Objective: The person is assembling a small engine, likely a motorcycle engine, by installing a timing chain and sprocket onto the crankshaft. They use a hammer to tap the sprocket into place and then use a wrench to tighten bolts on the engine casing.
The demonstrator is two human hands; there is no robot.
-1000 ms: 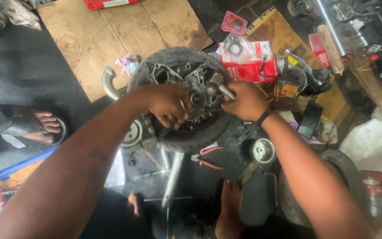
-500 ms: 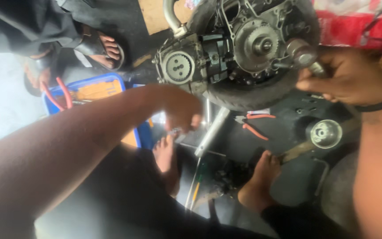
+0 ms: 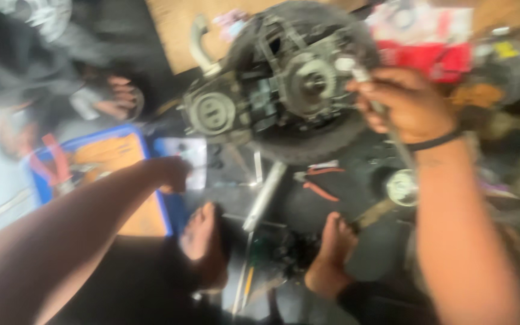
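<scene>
- Moved since half a second ago: left hand (image 3: pixel 173 174) further from the engine, now low over the blue plastic tray with orange inside (image 3: pixel 151 180); fingers blurred, cannot tell if closed or wide.
- Large grey metal engine block with round black tyre (image 3: pixel 284 90), lying at top centre on the dark floor.
- Right hand (image 3: pixel 407 105) at the engine's right edge, fingers wrapped around a thin grey metal tool (image 3: pixel 365 78).
- Red-handled pliers (image 3: pixel 320 189) below the tyre.

I see a dark, grimy floor (image 3: pixel 356 180) carrying everything: a blue tray (image 3: pixel 151 198) at left, red-handled pliers (image 3: pixel 320 183) at centre, brown cardboard (image 3: pixel 170 27) at top, engine assembly (image 3: pixel 284 90) upper centre.
</scene>
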